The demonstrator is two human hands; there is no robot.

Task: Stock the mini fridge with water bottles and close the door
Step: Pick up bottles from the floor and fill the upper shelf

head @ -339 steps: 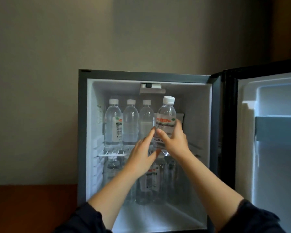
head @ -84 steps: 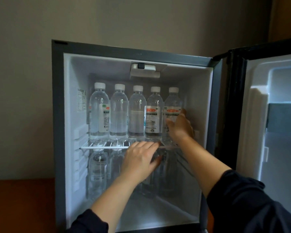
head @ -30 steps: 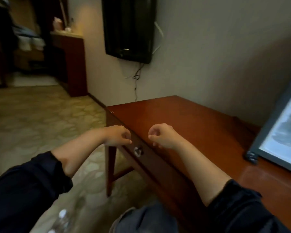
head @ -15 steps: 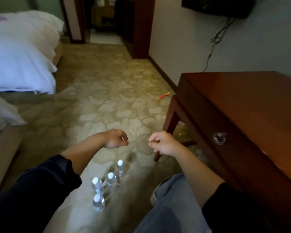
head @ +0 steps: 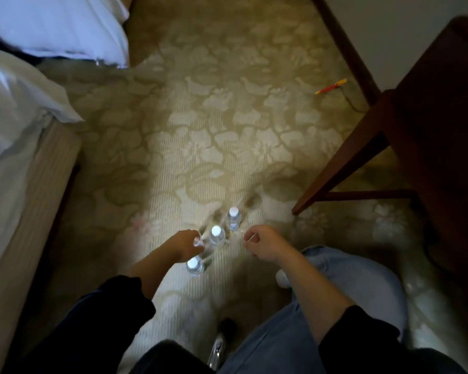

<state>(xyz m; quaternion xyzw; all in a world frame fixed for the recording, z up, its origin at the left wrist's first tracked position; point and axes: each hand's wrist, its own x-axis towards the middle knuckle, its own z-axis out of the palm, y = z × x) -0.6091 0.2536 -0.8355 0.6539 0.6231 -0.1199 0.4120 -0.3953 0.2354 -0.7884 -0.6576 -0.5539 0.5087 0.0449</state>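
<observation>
The left hand (head: 185, 245) sits low and centre in the frame, fingers curled, right against a pale blurred shape (head: 199, 242) that looks like a bottle cap. Whether the fingers grip it cannot be told through the blur. The right hand (head: 264, 245), just to the right of centre, is curled into a loose fist with nothing in it. Both forearms are bare, coming out of dark sleeves (head: 114, 306) at the bottom of the frame.

Between the hands and just beyond them, three white-capped water bottles stand upright on the carpet in a slanted line. The nearest bottle (head: 193, 267) is just below the left hand, the middle bottle (head: 216, 236) is just beside its fingers, and the farthest bottle (head: 233, 220) is up and to the right.

A knee in blue jeans (head: 349, 287) fills the lower right. The patterned beige carpet (head: 227, 130) covers the middle of the frame. White bedding (head: 11, 117) hangs over a bed edge on the left. A dark wooden desk (head: 430, 117) and its slanted leg (head: 343, 157) take up the right side. A red and yellow pencil (head: 331, 86) lies on the carpet at upper right.
</observation>
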